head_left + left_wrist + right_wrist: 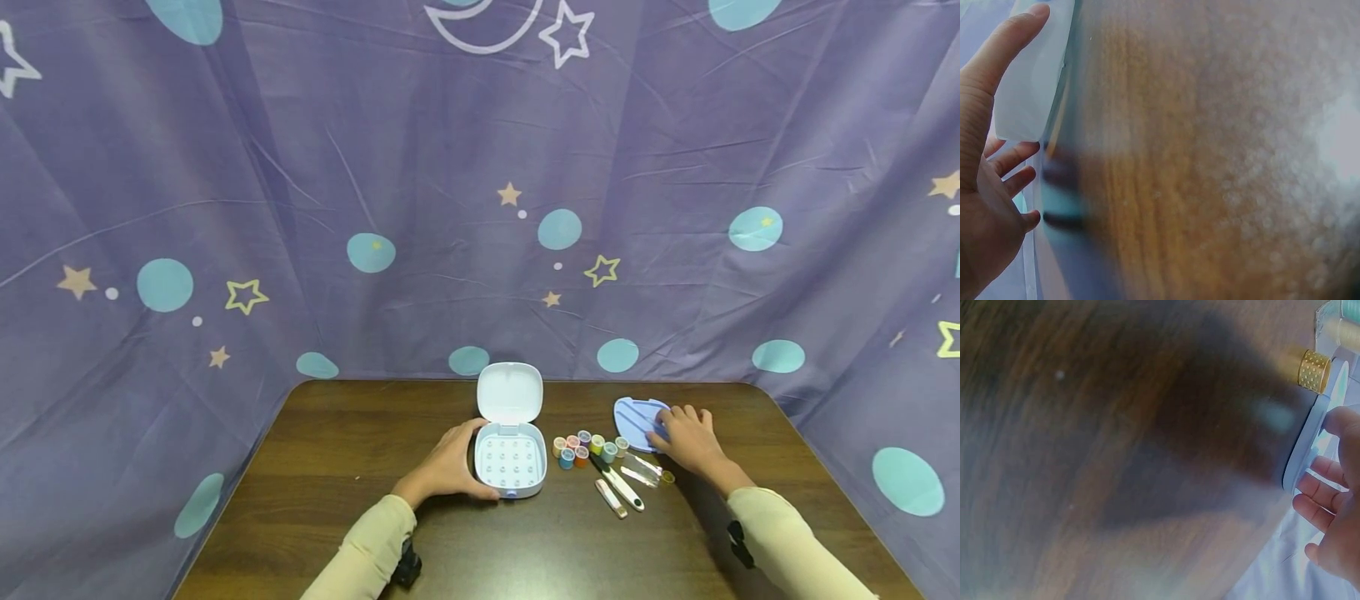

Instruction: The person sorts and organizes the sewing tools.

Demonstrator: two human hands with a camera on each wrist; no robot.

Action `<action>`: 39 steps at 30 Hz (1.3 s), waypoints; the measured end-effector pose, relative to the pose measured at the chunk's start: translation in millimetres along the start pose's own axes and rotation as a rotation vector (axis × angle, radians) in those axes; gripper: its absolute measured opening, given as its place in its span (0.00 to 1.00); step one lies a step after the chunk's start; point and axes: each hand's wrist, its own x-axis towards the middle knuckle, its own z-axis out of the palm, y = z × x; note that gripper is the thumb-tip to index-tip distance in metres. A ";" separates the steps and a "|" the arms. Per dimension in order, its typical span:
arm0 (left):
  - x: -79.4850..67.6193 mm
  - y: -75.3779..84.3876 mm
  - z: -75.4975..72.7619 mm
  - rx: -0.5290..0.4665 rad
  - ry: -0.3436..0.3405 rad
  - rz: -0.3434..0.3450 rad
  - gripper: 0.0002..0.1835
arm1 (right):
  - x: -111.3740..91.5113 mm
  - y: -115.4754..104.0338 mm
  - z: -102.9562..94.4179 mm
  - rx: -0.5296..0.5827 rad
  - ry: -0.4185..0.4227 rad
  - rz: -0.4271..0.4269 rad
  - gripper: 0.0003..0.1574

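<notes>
An open white sewing box [512,458] has its lid [510,392] tipped back and a pegged inside. My left hand [452,462] holds its left side, thumb along the front and fingers at the rear corner. In the left wrist view the thumb lies across the box wall [1035,75]. Over at the right, a light-blue tray [636,423] lies flat. My right hand [692,440] rests at the tray's right side, fingers spread and loosely bent. The right wrist view has the fingertips at the tray rim [1302,450], close to a gold dimpled thimble [1314,370].
Several thread spools [583,437] stand between box and tray. In front of them lie white-handled snips [622,487] and a short white-and-pink tool [611,498]. Clear packets [641,473] lie beside the thimble. A purple patterned curtain [450,208] hangs behind the wooden table [360,417].
</notes>
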 end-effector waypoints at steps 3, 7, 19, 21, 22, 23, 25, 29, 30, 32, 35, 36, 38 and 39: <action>-0.6 0.4 0.0 -0.015 -0.003 -0.015 0.67 | -0.2 0.9 -1.0 0.000 -0.005 0.002 0.21; -1.8 1.6 -1.2 -0.040 0.002 -0.019 0.66 | -1.0 0.1 -2.3 0.004 -0.003 0.005 0.21; 0.0 5.3 -5.8 0.013 0.003 0.034 0.60 | -2.0 0.2 -2.4 0.003 -0.016 0.011 0.22; 0.0 5.4 -6.0 0.023 0.004 0.036 0.60 | -2.4 -0.2 -2.6 0.005 -0.017 0.011 0.22; -0.1 5.6 -6.2 0.026 0.004 0.038 0.59 | -2.6 -0.3 -2.6 0.005 -0.018 0.012 0.22; -0.1 5.6 -6.4 0.032 0.006 0.041 0.59 | -2.8 -0.5 -2.6 0.005 -0.019 0.012 0.22; -0.2 5.2 -6.5 0.055 0.013 0.050 0.58 | -3.0 -0.8 -2.8 0.005 -0.022 0.011 0.22; 0.1 3.2 -7.1 0.129 0.030 0.095 0.57 | -3.0 -1.5 -3.5 0.007 -0.022 0.009 0.22; 0.2 2.3 -7.0 0.154 0.035 0.105 0.57 | -2.9 -1.6 -3.5 0.007 -0.022 0.009 0.22; 0.1 1.6 -7.7 0.193 0.034 0.113 0.57 | -2.7 -1.6 -3.7 0.007 -0.020 0.010 0.22; -0.1 1.6 -8.8 0.241 0.027 0.112 0.58 | -2.3 -1.5 -3.8 0.004 -0.019 0.011 0.22; -0.1 2.0 -9.2 0.256 0.025 0.113 0.58 | -2.3 -1.5 -3.8 0.003 -0.018 0.011 0.22; 0.1 3.7 -10.7 0.277 0.023 0.121 0.58 | -2.3 -1.6 -3.9 0.006 -0.018 0.011 0.22; 0.3 4.7 -11.6 0.286 0.026 0.130 0.58 | -2.4 -1.7 -3.9 0.008 -0.018 0.011 0.22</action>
